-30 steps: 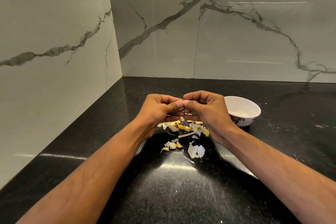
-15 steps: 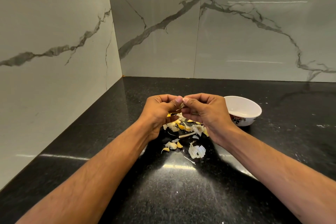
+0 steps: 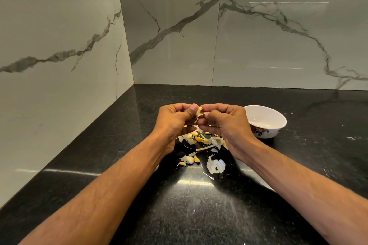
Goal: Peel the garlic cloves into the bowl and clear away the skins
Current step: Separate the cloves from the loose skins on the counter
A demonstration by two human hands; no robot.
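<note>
Pale garlic clove (image 3: 199,112), skin half torn and dangling, pinched between left hand (image 3: 175,123) and right hand (image 3: 223,123) grips above skins (image 3: 201,147) on counter (image 3: 119,145), white bowl (image 3: 265,121) just right.

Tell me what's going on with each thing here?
left hand: pinches the garlic clove
right hand: pinches the same clove
garlic clove: held above the counter, skin partly on
bowl: upright on the counter, looks empty
skins and cloves: scattered on the counter
</note>
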